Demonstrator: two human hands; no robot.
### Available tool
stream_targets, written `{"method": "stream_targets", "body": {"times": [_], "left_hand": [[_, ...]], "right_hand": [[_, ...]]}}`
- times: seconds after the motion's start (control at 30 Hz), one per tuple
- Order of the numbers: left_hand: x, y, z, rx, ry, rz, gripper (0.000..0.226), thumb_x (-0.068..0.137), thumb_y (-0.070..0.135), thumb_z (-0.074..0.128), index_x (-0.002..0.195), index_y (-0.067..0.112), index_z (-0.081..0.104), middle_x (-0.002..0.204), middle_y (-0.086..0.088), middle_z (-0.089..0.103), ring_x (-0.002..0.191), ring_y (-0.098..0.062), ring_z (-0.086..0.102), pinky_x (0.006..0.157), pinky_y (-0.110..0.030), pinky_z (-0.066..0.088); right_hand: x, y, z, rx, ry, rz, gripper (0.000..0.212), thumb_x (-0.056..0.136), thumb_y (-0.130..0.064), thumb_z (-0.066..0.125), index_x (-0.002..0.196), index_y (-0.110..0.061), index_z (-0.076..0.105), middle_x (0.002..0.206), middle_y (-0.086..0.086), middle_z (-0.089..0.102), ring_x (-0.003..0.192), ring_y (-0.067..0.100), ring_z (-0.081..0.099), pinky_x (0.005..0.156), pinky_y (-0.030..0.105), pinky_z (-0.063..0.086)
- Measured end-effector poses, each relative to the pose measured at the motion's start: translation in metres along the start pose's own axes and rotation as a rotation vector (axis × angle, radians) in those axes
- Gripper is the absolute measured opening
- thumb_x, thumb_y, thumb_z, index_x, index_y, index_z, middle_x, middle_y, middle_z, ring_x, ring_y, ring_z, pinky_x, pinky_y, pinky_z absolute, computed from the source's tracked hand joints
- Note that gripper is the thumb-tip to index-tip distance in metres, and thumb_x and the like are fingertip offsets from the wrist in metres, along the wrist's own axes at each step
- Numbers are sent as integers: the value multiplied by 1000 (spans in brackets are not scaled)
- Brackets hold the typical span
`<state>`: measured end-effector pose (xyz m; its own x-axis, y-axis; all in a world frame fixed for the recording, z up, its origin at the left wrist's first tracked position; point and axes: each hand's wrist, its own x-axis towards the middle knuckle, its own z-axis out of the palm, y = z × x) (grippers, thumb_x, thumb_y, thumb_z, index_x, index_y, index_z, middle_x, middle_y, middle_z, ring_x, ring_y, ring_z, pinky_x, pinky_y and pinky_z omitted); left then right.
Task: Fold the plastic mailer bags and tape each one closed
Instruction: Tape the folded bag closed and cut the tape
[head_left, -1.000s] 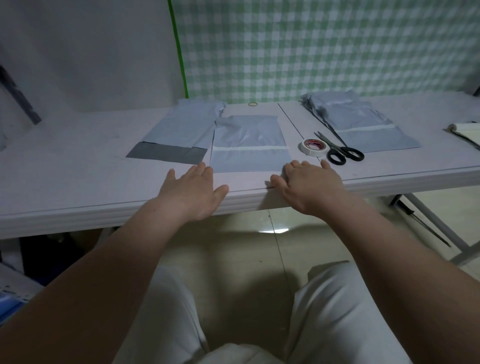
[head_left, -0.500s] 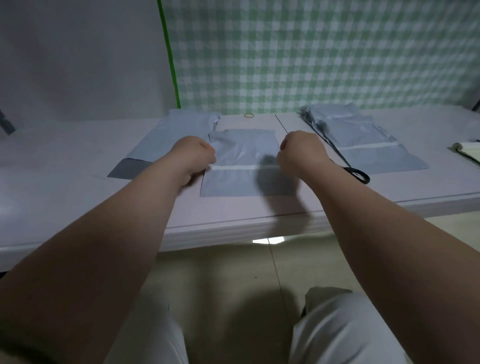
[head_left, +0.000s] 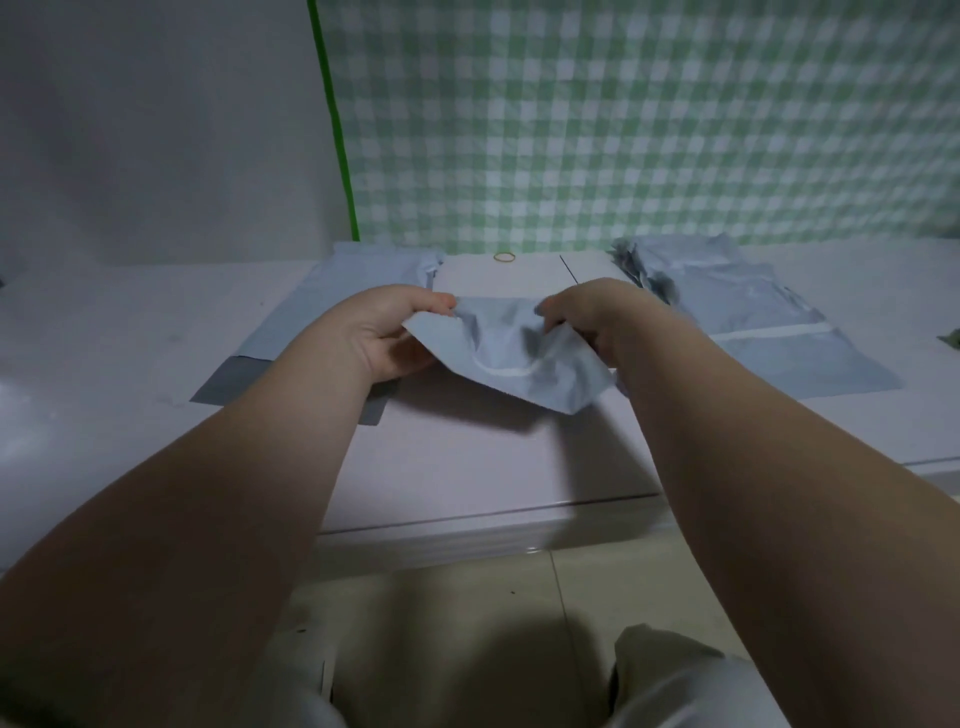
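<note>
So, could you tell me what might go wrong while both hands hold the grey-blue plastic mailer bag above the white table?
The grey-blue plastic mailer bag is bunched between the left hand and right hand, and its white strip bows, so the fold may come out creased or skewed. The loose pile of grey-blue mailer bags lies close beside the right arm, which might brush and shift it.

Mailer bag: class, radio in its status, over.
Left hand, right hand grip mailer bag by its far edge. Bag held above table, crumpled, untaped. Nothing blocks it.
</note>
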<state>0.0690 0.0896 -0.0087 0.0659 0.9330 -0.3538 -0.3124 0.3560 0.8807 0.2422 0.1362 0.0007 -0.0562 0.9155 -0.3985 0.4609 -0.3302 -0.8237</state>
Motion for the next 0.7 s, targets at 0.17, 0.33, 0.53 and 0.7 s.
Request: {"method": "stream_targets", "body": {"times": [0.17, 0.33, 0.53, 0.7], "left_hand": [[0, 3, 4, -67, -90, 29, 31, 91, 3, 38, 66, 9, 54, 52, -3, 59, 44, -15, 60, 42, -17, 47], [-6, 12, 42, 3, -226, 122, 28, 82, 2, 41, 105, 3, 59, 97, -10, 62, 83, -19, 60, 70, -23, 52], [5, -2, 128, 62, -322, 160, 45, 76, -12, 34, 113, 10, 45, 103, -15, 48, 80, -24, 52, 65, -23, 51], [26, -39, 195, 155, -336, 116, 58, 68, -14, 40, 122, 2, 53, 114, -25, 55, 97, -33, 54, 72, -34, 52]], "right_hand": [[-11, -1, -11, 413, -187, 44, 28, 96, -2, 32, 99, -4, 59, 138, 14, 51, 116, 25, 56, 97, 34, 44], [-24, 1, -57, 431, -152, -24, 31, 96, -1, 32, 103, -11, 60, 106, 4, 61, 92, 26, 61, 89, 37, 48], [-26, 40, -133, 168, 190, -62, 36, 92, 0, 42, 78, -20, 68, 104, 7, 58, 76, 29, 59, 56, 29, 53], [-19, 78, -185, -10, 339, -43, 64, 81, 15, 33, 117, -25, 68, 133, 11, 53, 112, 36, 54, 94, 42, 50]]}}
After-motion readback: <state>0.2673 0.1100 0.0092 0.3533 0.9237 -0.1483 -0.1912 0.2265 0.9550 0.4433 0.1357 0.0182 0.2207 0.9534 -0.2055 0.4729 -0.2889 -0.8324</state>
